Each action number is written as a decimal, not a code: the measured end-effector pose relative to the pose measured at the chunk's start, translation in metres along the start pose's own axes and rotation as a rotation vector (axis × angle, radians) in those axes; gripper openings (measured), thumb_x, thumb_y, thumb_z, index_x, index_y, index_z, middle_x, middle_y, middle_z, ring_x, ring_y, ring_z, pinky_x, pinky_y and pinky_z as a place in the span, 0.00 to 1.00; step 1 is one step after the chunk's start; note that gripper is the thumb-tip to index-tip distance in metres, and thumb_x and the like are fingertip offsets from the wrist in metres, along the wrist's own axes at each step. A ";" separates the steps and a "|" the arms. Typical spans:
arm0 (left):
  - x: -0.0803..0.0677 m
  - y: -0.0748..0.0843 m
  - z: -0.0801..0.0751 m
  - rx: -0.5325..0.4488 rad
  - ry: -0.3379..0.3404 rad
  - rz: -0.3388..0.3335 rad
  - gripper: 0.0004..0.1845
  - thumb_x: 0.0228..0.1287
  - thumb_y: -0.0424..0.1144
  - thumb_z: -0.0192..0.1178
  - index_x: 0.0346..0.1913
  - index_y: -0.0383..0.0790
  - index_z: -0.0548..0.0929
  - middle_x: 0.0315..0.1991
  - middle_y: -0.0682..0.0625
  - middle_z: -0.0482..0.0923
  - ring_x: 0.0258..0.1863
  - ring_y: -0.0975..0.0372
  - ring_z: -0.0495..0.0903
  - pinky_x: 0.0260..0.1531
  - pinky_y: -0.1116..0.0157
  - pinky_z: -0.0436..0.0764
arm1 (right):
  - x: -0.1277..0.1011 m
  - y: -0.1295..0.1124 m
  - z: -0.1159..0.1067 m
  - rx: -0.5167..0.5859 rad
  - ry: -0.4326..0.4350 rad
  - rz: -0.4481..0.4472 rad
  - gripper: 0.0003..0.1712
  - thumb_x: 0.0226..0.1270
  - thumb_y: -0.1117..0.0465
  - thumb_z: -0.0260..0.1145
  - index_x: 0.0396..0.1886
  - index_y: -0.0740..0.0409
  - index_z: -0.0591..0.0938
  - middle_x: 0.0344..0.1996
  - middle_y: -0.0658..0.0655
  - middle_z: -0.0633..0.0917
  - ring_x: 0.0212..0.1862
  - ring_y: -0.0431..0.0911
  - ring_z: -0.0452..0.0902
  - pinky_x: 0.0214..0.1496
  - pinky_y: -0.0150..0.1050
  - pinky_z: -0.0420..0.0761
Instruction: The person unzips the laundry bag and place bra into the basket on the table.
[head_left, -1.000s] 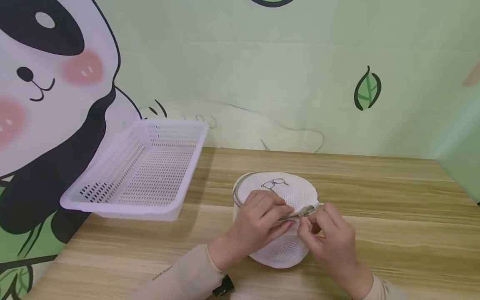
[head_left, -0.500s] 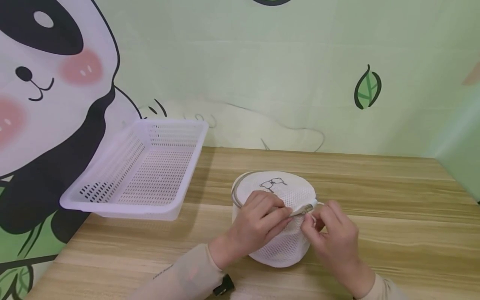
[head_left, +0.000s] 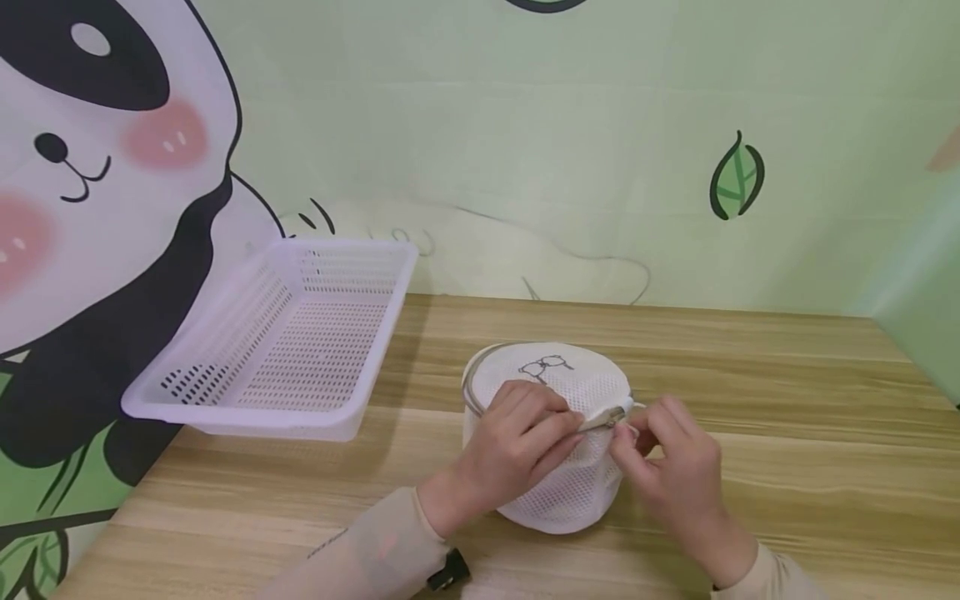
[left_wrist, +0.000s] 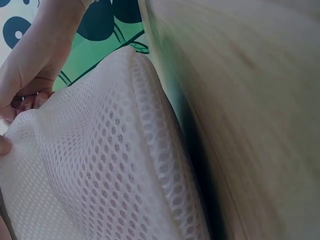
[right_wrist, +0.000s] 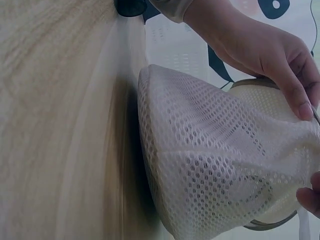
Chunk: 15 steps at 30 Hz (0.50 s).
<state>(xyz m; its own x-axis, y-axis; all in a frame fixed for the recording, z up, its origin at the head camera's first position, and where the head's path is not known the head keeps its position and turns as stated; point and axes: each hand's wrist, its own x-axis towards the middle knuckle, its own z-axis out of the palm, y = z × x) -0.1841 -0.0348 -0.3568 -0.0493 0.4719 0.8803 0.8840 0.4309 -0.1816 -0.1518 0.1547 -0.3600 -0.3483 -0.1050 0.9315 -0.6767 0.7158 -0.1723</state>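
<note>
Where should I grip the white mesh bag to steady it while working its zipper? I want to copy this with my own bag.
Probably at the top rim beside the zipper pull, from the near side. The mesh bag stands upright as a soft cylinder whose mesh wall gives, while a stiff ring runs round the top. The left hand grips there; the right hand pinches the pull.

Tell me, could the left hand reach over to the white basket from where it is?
Probably yes. The left hand grips the mesh bag, and the basket sits on the table on that same side, with only bare wood between. It would have to let go of the bag first.
</note>
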 end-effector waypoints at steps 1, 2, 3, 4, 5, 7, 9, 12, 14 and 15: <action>0.000 0.000 0.000 0.002 -0.003 -0.003 0.06 0.63 0.39 0.62 0.38 0.40 0.84 0.34 0.51 0.78 0.37 0.61 0.79 0.44 0.64 0.78 | 0.000 0.001 -0.001 0.010 -0.005 0.007 0.11 0.55 0.60 0.54 0.16 0.59 0.73 0.15 0.50 0.70 0.16 0.38 0.67 0.17 0.23 0.68; 0.001 0.000 0.000 0.003 -0.005 -0.007 0.06 0.63 0.39 0.62 0.38 0.40 0.84 0.34 0.51 0.79 0.37 0.61 0.79 0.45 0.64 0.78 | 0.000 0.002 -0.001 0.015 -0.012 0.007 0.11 0.55 0.60 0.54 0.16 0.59 0.73 0.15 0.51 0.70 0.16 0.38 0.68 0.17 0.23 0.68; 0.001 0.000 0.000 0.004 -0.007 -0.011 0.06 0.62 0.40 0.63 0.38 0.40 0.84 0.34 0.51 0.79 0.38 0.61 0.79 0.45 0.64 0.78 | 0.001 0.003 -0.002 0.020 -0.019 0.008 0.11 0.55 0.60 0.54 0.17 0.59 0.73 0.16 0.51 0.70 0.16 0.39 0.68 0.17 0.23 0.68; 0.002 0.000 0.000 0.006 -0.009 -0.014 0.07 0.60 0.40 0.64 0.38 0.41 0.83 0.35 0.51 0.79 0.38 0.61 0.79 0.45 0.64 0.77 | 0.001 0.004 -0.002 0.025 -0.027 0.010 0.12 0.56 0.60 0.54 0.17 0.60 0.74 0.16 0.51 0.71 0.16 0.39 0.68 0.18 0.23 0.68; 0.002 0.000 0.000 0.006 -0.012 -0.020 0.07 0.59 0.41 0.66 0.38 0.41 0.83 0.35 0.51 0.79 0.38 0.61 0.79 0.46 0.64 0.77 | 0.001 0.005 -0.003 0.029 -0.033 0.014 0.12 0.57 0.59 0.54 0.17 0.59 0.74 0.16 0.51 0.71 0.17 0.39 0.68 0.18 0.23 0.68; 0.003 -0.001 -0.001 0.005 -0.015 -0.029 0.09 0.56 0.41 0.68 0.38 0.42 0.84 0.35 0.51 0.79 0.39 0.61 0.79 0.46 0.64 0.77 | 0.001 0.007 -0.004 0.034 -0.046 0.022 0.14 0.59 0.57 0.54 0.18 0.59 0.75 0.16 0.51 0.72 0.18 0.39 0.68 0.19 0.23 0.68; 0.003 -0.001 -0.001 0.005 -0.019 -0.035 0.11 0.53 0.42 0.69 0.38 0.42 0.84 0.36 0.51 0.79 0.39 0.61 0.79 0.47 0.64 0.77 | 0.002 0.008 -0.005 0.032 -0.057 0.024 0.15 0.60 0.56 0.54 0.18 0.59 0.75 0.17 0.50 0.72 0.18 0.38 0.68 0.19 0.23 0.68; 0.004 0.000 -0.001 0.006 -0.027 -0.037 0.12 0.52 0.42 0.70 0.38 0.42 0.84 0.36 0.51 0.80 0.39 0.61 0.79 0.47 0.64 0.77 | 0.002 0.010 -0.007 0.026 -0.067 0.043 0.13 0.58 0.57 0.55 0.18 0.60 0.75 0.17 0.50 0.73 0.19 0.38 0.69 0.20 0.24 0.70; 0.004 0.000 -0.001 0.007 -0.034 -0.037 0.12 0.51 0.43 0.70 0.38 0.43 0.84 0.37 0.51 0.80 0.40 0.61 0.79 0.47 0.64 0.77 | 0.003 0.010 -0.008 0.023 -0.072 0.058 0.12 0.56 0.59 0.56 0.19 0.60 0.76 0.17 0.51 0.74 0.19 0.38 0.70 0.20 0.25 0.71; 0.004 0.000 -0.002 0.006 -0.038 -0.039 0.12 0.52 0.43 0.70 0.38 0.43 0.84 0.37 0.51 0.79 0.40 0.61 0.79 0.47 0.64 0.77 | 0.004 0.011 -0.009 0.021 -0.076 0.068 0.11 0.55 0.59 0.57 0.19 0.61 0.76 0.17 0.51 0.74 0.18 0.38 0.70 0.20 0.25 0.71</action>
<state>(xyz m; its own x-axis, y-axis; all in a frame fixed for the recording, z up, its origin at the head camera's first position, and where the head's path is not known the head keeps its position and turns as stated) -0.1838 -0.0343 -0.3523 -0.1011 0.4836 0.8694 0.8784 0.4537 -0.1502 -0.1542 0.1682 -0.3555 -0.4417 -0.1095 0.8905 -0.6627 0.7088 -0.2415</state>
